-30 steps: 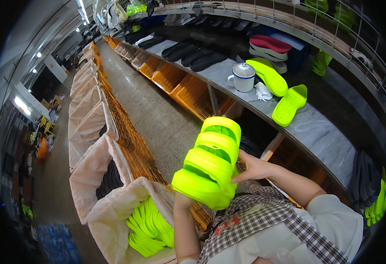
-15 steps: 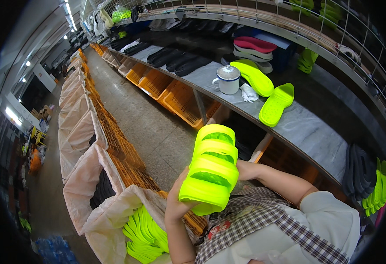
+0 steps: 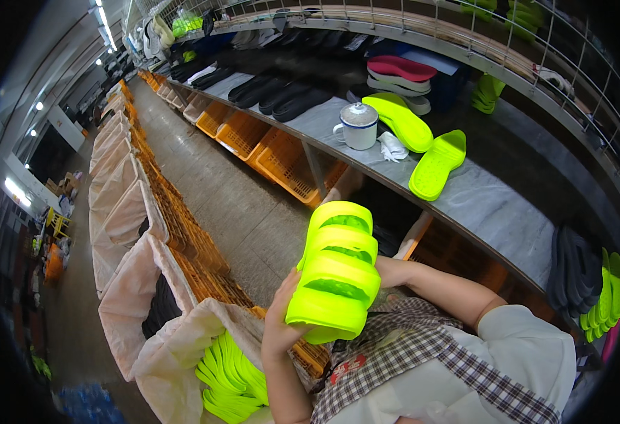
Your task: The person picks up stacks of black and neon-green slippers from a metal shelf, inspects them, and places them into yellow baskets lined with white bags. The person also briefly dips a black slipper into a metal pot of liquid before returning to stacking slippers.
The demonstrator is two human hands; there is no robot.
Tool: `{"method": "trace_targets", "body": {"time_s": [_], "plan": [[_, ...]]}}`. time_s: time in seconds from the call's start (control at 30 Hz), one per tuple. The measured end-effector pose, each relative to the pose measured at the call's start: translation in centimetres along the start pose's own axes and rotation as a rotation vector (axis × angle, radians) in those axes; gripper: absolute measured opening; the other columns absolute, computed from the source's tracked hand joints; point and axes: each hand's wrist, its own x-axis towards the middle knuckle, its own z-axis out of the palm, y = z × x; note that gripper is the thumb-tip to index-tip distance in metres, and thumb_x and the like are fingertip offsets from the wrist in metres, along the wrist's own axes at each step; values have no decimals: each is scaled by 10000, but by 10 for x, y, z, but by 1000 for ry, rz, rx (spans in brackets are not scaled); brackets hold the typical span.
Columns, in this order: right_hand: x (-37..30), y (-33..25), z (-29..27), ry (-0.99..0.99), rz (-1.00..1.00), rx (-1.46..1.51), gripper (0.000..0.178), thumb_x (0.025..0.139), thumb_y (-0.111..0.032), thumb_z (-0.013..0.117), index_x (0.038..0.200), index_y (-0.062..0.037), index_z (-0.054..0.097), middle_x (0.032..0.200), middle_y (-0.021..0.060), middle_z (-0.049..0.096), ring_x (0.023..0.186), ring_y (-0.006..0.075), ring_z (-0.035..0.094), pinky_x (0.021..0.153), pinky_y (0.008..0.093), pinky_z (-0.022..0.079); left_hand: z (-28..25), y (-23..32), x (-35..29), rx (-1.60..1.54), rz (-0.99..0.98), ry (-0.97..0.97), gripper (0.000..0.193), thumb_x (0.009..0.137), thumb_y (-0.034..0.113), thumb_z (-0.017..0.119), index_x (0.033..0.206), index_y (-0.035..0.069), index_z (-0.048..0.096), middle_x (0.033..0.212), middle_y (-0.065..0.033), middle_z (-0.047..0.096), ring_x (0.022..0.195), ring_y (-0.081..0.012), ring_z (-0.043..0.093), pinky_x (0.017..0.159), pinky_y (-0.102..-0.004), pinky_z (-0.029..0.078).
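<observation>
In front of my chest I hold a neon yellow-green slide sandal (image 3: 337, 291) with several wide cross straps and gaps between them. My left hand (image 3: 279, 311) grips its left side near the lower end, partly hidden behind it. My right hand (image 3: 390, 271) is closed against the right side, with its fingertips out of sight behind the sandal. On the bench beyond lie two neon yellow-green soles, one (image 3: 399, 121) leaning near a white lidded mug (image 3: 359, 128) and another (image 3: 437, 167) flat by the bench edge.
Left of me, a cloth-lined crate (image 3: 161, 360) holds many neon sole pieces (image 3: 231, 378); more lined crates run back along the aisle. Orange crates (image 3: 292, 162) sit under the grey bench (image 3: 497, 205). Dark soles (image 3: 571, 275) stand at the right, and wire mesh (image 3: 423, 18) borders the shelf above.
The whole view has shifted slightly, so the bench things appear a little further left. The sandal stays in both hands, almost unmoved.
</observation>
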Motion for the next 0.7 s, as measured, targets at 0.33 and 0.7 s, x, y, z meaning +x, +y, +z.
{"method": "trace_targets", "body": {"time_s": [0.33, 0.7], "plan": [[2, 16, -2, -7, -7, 218, 675, 774, -202, 758, 1348, -66, 430, 1350, 82, 459, 1221, 183, 433, 1021, 335, 363, 3, 23, 7, 266, 147, -2, 787, 594, 189, 841, 1283, 24, 501, 1356, -146, 477, 1286, -311, 407, 1046, -409, 319], [-5, 17, 3, 123, -56, 162, 588, 821, -175, 711, 1334, -66, 443, 1323, 86, 480, 1206, 189, 453, 999, 350, 392, 9, 29, 10, 707, 428, 128, 826, 637, 276, 834, 1323, 11, 457, 1375, -150, 448, 1269, -281, 435, 1039, -367, 328]]}}
